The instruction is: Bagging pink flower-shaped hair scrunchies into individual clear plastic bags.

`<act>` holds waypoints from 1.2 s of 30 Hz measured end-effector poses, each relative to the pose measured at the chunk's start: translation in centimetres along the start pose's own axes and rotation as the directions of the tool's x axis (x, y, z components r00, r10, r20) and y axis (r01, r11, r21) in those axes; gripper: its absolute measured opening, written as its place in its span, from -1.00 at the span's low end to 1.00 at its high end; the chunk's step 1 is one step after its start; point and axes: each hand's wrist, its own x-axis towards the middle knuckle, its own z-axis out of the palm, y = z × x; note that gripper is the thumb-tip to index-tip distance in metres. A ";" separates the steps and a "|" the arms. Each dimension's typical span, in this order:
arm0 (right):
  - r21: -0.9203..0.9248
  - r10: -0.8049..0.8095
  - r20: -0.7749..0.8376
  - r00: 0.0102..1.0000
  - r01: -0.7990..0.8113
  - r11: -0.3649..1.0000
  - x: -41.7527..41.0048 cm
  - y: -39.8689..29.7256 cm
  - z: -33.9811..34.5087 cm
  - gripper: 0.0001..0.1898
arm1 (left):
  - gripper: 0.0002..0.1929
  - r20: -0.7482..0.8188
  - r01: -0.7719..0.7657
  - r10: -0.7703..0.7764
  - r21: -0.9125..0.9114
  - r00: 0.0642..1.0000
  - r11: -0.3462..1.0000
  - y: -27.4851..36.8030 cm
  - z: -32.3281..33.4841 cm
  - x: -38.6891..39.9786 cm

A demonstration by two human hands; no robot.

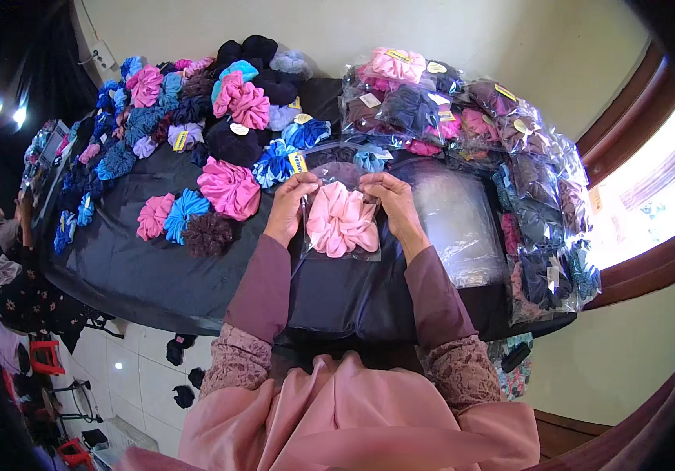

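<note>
Between my hands is a clear plastic bag [372,254] with a light pink satin scrunchie [340,221] inside it. My left hand [291,203] pinches the bag's upper left edge, and my right hand [393,200] pinches the upper right edge. The bag's flap stands up above my fingers. Beyond it a dark grey scrunchie [337,172] shows partly through the plastic. A stack of flat clear bags [461,235] lies right of my right hand. Left of my left hand sit a bright pink satin scrunchie [228,188], a blue scrunchie [187,215] and a dark brown scrunchie [208,234].
Loose scrunchies [149,126] in many colours heap along the back left of the black-covered table [255,282]. Bagged scrunchies [414,109] pile at the back right and along the right edge beside a window [646,194]. Another person [31,294] is at the far left.
</note>
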 end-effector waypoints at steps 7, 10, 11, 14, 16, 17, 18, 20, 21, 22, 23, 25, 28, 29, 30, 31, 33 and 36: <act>0.018 -0.026 0.033 0.999 0.025 1.000 0.1 0.0 -0.3 -0.85 | -0.88 0.020 0.025 -0.025 -0.012 0.999 1.000 0.2 -0.2 0.1; 0.032 -0.010 0.034 0.999 0.009 0.999 0.0 -0.1 -0.2 -0.84 | -0.86 0.019 0.019 -0.018 -0.010 1.000 1.000 0.4 0.2 0.0; 0.038 -0.005 0.031 0.999 0.003 0.999 0.0 -0.1 -0.2 -0.84 | -0.84 0.005 0.014 -0.014 -0.006 1.000 1.000 0.5 0.4 -0.1; 0.019 -0.007 0.031 1.000 0.006 1.000 0.2 0.1 -0.6 -0.83 | -0.82 0.021 0.017 -0.017 -0.008 1.000 1.000 0.7 0.7 0.0; 0.014 0.000 0.044 0.999 -0.001 1.000 0.2 0.1 -0.4 -0.82 | -0.84 0.037 -0.010 0.010 0.002 0.999 1.000 0.4 -0.3 0.2; 0.009 0.007 0.052 0.999 -0.007 1.000 0.2 0.1 -0.3 -0.82 | -0.85 0.055 -0.033 0.033 0.011 0.998 0.999 0.2 -0.8 0.3; 0.008 0.007 0.050 0.999 -0.007 1.000 0.2 0.1 -0.4 -0.82 | -0.85 0.057 -0.032 0.032 0.010 0.998 0.999 0.2 -0.7 0.3; 0.039 0.020 0.061 0.998 -0.022 0.999 0.3 0.1 -0.7 -0.81 | -0.87 0.056 -0.013 0.014 -0.024 0.998 1.000 0.1 -0.6 0.3; 0.039 0.019 0.061 0.998 -0.022 0.999 0.3 0.1 -0.7 -0.81 | -0.87 0.056 -0.014 0.015 -0.024 0.998 1.000 0.1 -0.6 0.4; 0.052 0.025 0.060 0.998 -0.028 0.998 0.2 0.1 -0.7 -0.82 | -0.89 0.046 -0.001 0.002 -0.033 0.999 0.999 0.1 -0.6 0.4; 0.065 0.031 0.060 0.998 -0.035 0.997 0.2 0.0 -0.7 -0.82 | -0.90 0.037 0.012 -0.011 -0.042 0.999 0.999 0.1 -0.6 0.4; 0.075 0.019 0.074 0.997 -0.025 0.997 0.3 0.2 -0.8 -0.81 | -0.90 0.046 -0.002 0.003 -0.019 0.999 1.000 0.2 -0.7 0.5; 0.086 0.016 0.099 0.995 -0.025 0.996 0.2 0.0 -0.7 -0.78 | -0.90 0.059 -0.010 0.010 0.000 0.998 1.000 0.3 -0.9 0.5; 0.087 0.024 0.110 0.994 -0.034 0.996 0.2 -0.1 -0.7 -0.75 | -0.90 0.063 -0.005 0.005 -0.003 0.998 1.000 0.3 -1.0 0.5; 0.087 0.025 0.110 0.994 -0.034 0.996 0.1 -0.3 -0.6 -0.75 | -0.90 0.063 -0.005 0.005 -0.003 0.998 1.000 0.3 -0.9 0.5; 0.069 0.013 0.112 0.994 -0.020 0.997 0.0 -0.5 -0.4 -0.72 | -0.89 0.066 0.003 -0.002 -0.005 0.998 1.000 0.4 -0.9 0.4; 0.050 0.000 0.113 0.994 -0.006 0.999 0.0 -0.6 -0.5 -0.70 | -0.88 0.072 0.012 -0.011 -0.007 0.997 1.000 0.7 -0.5 0.2; -0.002 -0.048 0.135 0.990 0.049 0.999 0.2 -0.3 -0.8 -0.72 | -0.87 0.063 0.019 -0.021 0.027 0.998 0.999 0.9 0.0 0.1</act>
